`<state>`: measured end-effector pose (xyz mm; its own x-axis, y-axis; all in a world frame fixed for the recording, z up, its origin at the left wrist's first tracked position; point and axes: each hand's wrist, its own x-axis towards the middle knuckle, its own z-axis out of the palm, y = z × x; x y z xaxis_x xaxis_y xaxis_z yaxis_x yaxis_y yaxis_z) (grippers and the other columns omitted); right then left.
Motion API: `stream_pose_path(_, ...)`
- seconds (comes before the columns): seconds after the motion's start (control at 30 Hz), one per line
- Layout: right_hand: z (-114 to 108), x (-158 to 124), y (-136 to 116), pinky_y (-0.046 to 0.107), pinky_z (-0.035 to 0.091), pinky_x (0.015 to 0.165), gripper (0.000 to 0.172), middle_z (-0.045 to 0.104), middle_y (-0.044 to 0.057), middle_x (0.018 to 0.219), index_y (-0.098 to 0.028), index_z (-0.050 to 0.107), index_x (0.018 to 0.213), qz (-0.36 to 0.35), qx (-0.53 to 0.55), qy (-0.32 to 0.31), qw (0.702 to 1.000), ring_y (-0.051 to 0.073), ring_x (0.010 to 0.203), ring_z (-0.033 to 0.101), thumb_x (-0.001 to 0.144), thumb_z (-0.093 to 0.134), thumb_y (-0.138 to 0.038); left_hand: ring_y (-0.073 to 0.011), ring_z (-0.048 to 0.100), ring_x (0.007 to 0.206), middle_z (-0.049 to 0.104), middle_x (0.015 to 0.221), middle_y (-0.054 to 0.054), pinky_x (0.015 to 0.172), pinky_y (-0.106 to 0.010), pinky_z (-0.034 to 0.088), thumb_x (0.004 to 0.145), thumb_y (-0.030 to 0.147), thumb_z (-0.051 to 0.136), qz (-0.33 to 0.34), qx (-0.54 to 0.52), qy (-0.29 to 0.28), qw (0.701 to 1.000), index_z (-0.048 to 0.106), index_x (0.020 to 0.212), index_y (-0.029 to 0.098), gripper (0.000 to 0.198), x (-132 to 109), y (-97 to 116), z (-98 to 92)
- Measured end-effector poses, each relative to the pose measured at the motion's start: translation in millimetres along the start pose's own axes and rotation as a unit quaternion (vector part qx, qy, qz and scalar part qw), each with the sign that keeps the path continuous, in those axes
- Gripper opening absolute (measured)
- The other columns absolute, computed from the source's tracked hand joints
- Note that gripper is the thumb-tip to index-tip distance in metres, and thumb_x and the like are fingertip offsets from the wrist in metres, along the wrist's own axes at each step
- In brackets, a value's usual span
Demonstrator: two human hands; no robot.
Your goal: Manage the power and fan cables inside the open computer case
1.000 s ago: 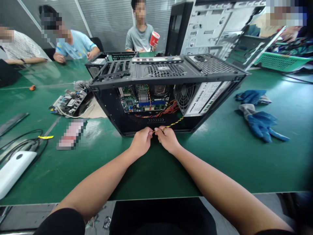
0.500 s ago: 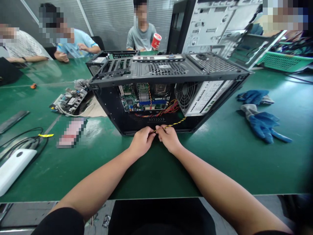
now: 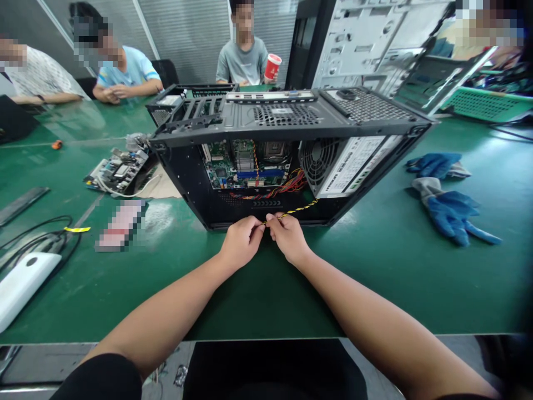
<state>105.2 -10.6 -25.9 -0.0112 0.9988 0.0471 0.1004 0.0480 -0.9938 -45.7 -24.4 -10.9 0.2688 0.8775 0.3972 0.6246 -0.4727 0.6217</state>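
A black-and-yellow twisted cable (image 3: 303, 209) runs from the power supply (image 3: 347, 166) to my fingers. My left hand (image 3: 242, 240) pinches the cable near its end, and my right hand (image 3: 288, 236) pinches it just beside, the fingertips almost touching. Both hands are at the lower front edge of an open black computer case (image 3: 183, 183). Inside the case sits a green motherboard (image 3: 225, 176), with a bundle of red and orange wires (image 3: 287, 188) below it. The cable's tip is hidden by my fingers.
Blue-grey work gloves (image 3: 447, 211) lie to the right. On the left are a circuit assembly (image 3: 120, 169), a phone (image 3: 120, 225), a white device (image 3: 29, 286) and black cables (image 3: 54, 244). A second case (image 3: 169, 103) and a green basket (image 3: 491, 103) stand behind. Several people sit around the table.
My hands hold the cable in nearly the same place. Across the table, a person in light blue has brought their hands together. The view has shifted slightly.
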Motion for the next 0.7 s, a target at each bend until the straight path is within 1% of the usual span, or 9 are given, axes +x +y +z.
stream_pose_path(0.17, -1.9, 0.6, -1.5, 0.026, 0.035, 0.048, 0.035, 0.048, -0.003, 0.05, -0.02, 0.056, 0.065, 0.003, -0.01, -0.009, 1.0, 0.011, 0.046, 0.045, 0.089, 0.055, -0.046, -0.0115, 0.057, 0.059, 0.064, 0.067, 0.001, 0.06, -0.024, 0.043, 0.093, 0.023, 0.05, -0.056, -0.058, -0.027, 0.996, 0.061, 0.082, 0.018, 0.017, 2.8, 0.8, -1.1)
stream_pose_path(0.27, -2.8, 0.7, -2.1, 0.026, 0.033, 0.047, 0.035, 0.047, -0.004, 0.05, -0.02, 0.056, 0.066, 0.009, -0.008, -0.014, 1.0, 0.011, 0.046, 0.043, 0.088, 0.055, -0.046, -0.0094, 0.057, 0.052, 0.067, 0.069, 0.001, 0.054, -0.022, 0.042, 0.092, 0.023, 0.049, -0.102, -0.114, -0.052, 0.987, 0.06, 0.082, 0.018, 0.016, 4.9, 2.1, -2.2)
stream_pose_path(0.37, -2.8, 0.6, -3.7, 0.025, 0.033, 0.046, 0.035, 0.046, -0.004, 0.05, -0.02, 0.054, 0.064, 0.013, -0.003, -0.019, 1.0, 0.011, 0.045, 0.042, 0.088, 0.056, -0.046, -0.0084, 0.055, 0.046, 0.067, 0.069, 0.002, 0.049, -0.021, 0.041, 0.091, 0.024, 0.05, -0.141, -0.155, -0.065, 0.976, 0.059, 0.082, 0.017, 0.015, 6.1, 3.3, -2.5)
stream_pose_path(0.43, -2.6, 0.7, -5.0, 0.025, 0.032, 0.045, 0.035, 0.045, -0.004, 0.049, -0.02, 0.054, 0.065, 0.021, 0.006, -0.02, 1.0, 0.01, 0.044, 0.041, 0.087, 0.057, -0.046, -0.0087, 0.055, 0.047, 0.066, 0.067, 0.002, 0.048, -0.021, 0.041, 0.089, 0.025, 0.051, -0.145, -0.155, -0.059, 0.975, 0.06, 0.081, 0.017, 0.014, 6.5, 3.4, -2.1)
stream_pose_path(0.57, -2.9, 2.0, -4.5, 0.025, 0.033, 0.044, 0.035, 0.046, -0.005, 0.048, -0.02, 0.055, 0.066, 0.042, 0.015, -0.015, 0.999, 0.01, 0.042, 0.042, 0.086, 0.058, -0.049, -0.0094, 0.055, 0.051, 0.062, 0.063, 0.002, 0.051, -0.021, 0.041, 0.089, 0.027, 0.053, -0.123, -0.127, -0.028, 0.984, 0.061, 0.079, 0.018, 0.015, 6.7, 1.8, -0.3)
stream_pose_path(0.7, -4.7, 4.3, -1.9, 0.024, 0.035, 0.044, 0.038, 0.047, -0.004, 0.048, -0.02, 0.055, 0.064, 0.052, 0.009, -0.009, 0.999, 0.01, 0.04, 0.044, 0.085, 0.059, -0.052, -0.0098, 0.056, 0.053, 0.061, 0.063, 0.003, 0.053, -0.021, 0.043, 0.087, 0.029, 0.058, -0.113, -0.138, -0.014, 0.984, 0.061, 0.082, 0.018, 0.012, 6.1, -0.7, 1.5)
